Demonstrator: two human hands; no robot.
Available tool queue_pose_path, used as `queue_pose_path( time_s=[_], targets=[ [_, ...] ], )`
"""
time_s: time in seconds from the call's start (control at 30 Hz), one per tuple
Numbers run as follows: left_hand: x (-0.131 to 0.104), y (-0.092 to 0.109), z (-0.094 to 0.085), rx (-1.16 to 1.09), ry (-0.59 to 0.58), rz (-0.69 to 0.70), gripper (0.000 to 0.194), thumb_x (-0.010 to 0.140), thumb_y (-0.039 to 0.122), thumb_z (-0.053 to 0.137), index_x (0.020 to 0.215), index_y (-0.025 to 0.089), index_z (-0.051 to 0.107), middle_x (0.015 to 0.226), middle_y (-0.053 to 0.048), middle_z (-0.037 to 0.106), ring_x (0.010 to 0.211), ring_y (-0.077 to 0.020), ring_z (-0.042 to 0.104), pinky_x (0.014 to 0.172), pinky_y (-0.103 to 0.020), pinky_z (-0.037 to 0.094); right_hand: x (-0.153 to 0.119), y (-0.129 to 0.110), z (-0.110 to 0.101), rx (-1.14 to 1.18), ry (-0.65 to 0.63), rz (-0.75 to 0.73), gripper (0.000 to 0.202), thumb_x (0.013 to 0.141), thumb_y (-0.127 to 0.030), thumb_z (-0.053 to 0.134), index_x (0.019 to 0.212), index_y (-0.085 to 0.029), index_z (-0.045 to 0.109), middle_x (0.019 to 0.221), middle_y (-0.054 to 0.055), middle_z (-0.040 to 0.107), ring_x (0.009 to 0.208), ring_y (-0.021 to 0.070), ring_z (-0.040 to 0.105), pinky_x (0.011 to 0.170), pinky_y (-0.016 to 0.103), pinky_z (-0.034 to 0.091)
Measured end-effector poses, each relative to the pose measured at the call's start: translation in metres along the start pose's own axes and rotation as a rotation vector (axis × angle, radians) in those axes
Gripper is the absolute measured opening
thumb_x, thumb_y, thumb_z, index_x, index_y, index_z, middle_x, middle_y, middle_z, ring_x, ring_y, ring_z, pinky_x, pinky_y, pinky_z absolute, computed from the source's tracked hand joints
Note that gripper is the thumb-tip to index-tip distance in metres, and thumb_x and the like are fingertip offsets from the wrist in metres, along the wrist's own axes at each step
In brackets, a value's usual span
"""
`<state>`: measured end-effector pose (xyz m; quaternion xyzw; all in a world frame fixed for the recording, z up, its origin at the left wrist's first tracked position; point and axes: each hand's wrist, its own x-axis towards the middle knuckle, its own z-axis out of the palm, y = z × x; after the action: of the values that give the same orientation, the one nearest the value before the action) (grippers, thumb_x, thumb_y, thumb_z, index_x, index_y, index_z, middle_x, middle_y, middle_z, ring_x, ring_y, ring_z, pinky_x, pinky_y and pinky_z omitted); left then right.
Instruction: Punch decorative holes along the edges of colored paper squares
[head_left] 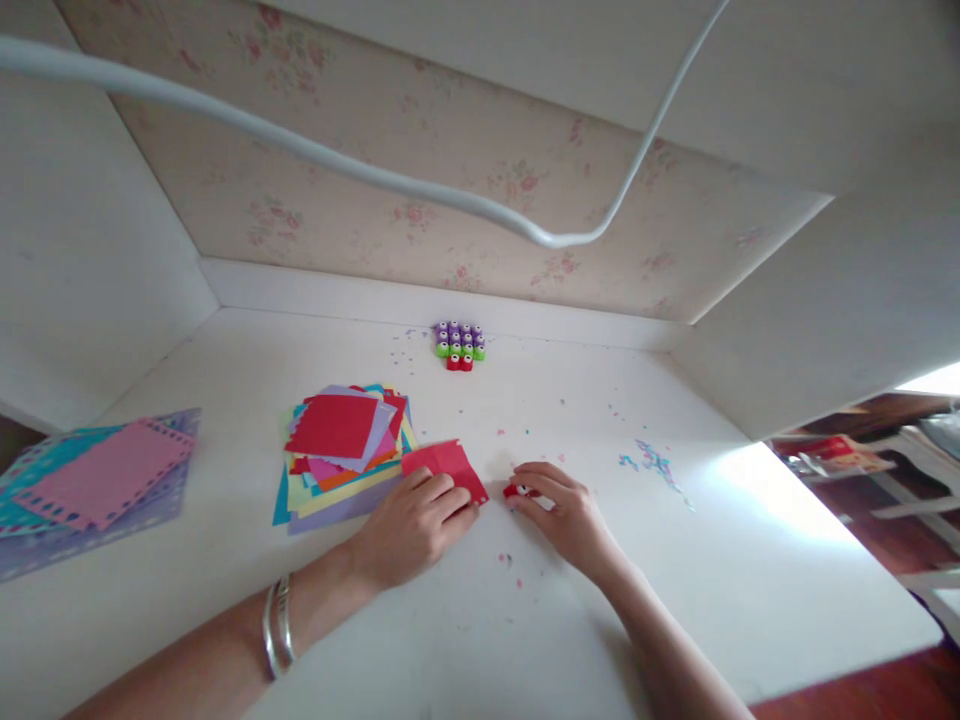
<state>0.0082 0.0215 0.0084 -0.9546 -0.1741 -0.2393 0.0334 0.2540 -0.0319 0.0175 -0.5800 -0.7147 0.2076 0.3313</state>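
Observation:
My left hand (427, 522) rests on a red sheet of paper (451, 462), its fingers curled over the lower edge. Small notches show at the paper's right corner. Just to the right, my right hand (559, 508) pinches a small red craft punch (516, 491) between thumb and fingers on the white tabletop. A narrow gap lies between the punch and the paper. Tiny punched paper bits (510, 562) are scattered around both hands. A pile of coloured paper sheets (330, 425) sits beside the red sheet, on its left.
Purple, green and red craft punches (460, 345) stand grouped near the wall. Hole-edged sheets (112, 475) lie at far left. A heap of paper bits (656, 465) is at right. A white cable (420, 188) crosses overhead. Side panels flank the table (787, 600).

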Motion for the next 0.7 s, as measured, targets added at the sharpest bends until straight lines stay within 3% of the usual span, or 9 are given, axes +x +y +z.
queue_pose_path(
  time_s=[0.27, 0.43, 0.57, 0.7],
  targets=[
    [-0.008, 0.002, -0.003, 0.059, 0.02, -0.019, 0.024, 0.097, 0.019, 0.048, 0.113, 0.023, 0.064, 0.12, -0.003, 0.065, 0.095, -0.0207, 0.052, 0.078, -0.035, 0.045, 0.0, 0.01, -0.009, -0.024, -0.255, -0.139, 0.039, 0.094, -0.026, 0.055, 0.132, -0.027, 0.058, 0.132, 0.009, 0.061, 0.122, 0.0243, 0.056, 0.102, 0.043, 0.049],
    [-0.012, 0.011, -0.006, 0.068, 0.022, 0.004, 0.024, 0.096, 0.016, 0.049, 0.113, 0.022, 0.065, 0.123, -0.001, 0.065, 0.096, -0.021, 0.053, 0.079, -0.036, 0.047, 0.0, 0.011, -0.008, 0.055, -0.168, -0.02, 0.024, 0.092, -0.031, 0.059, 0.114, -0.028, 0.067, 0.115, 0.005, 0.069, 0.104, 0.0205, 0.065, 0.091, 0.036, 0.054],
    [-0.011, 0.014, -0.008, 0.05, 0.034, 0.025, 0.028, 0.095, 0.013, 0.048, 0.118, 0.021, 0.062, 0.113, -0.003, 0.069, 0.091, -0.0201, 0.056, 0.076, -0.036, 0.047, 0.0, 0.012, 0.001, 0.136, -0.079, 0.084, 0.027, 0.088, -0.036, 0.064, 0.112, -0.025, 0.066, 0.106, 0.005, 0.072, 0.091, 0.019, 0.068, 0.08, 0.032, 0.057],
    [-0.011, 0.011, -0.005, -0.005, -0.037, 0.001, 0.032, 0.095, 0.013, 0.048, 0.127, 0.016, 0.056, 0.108, -0.007, 0.069, 0.089, -0.0197, 0.056, 0.075, -0.034, 0.049, 0.0, 0.012, 0.005, 0.145, -0.088, 0.108, 0.026, 0.087, -0.037, 0.065, 0.11, -0.024, 0.067, 0.103, 0.005, 0.072, 0.085, 0.0183, 0.068, 0.076, 0.03, 0.057]
  ],
)
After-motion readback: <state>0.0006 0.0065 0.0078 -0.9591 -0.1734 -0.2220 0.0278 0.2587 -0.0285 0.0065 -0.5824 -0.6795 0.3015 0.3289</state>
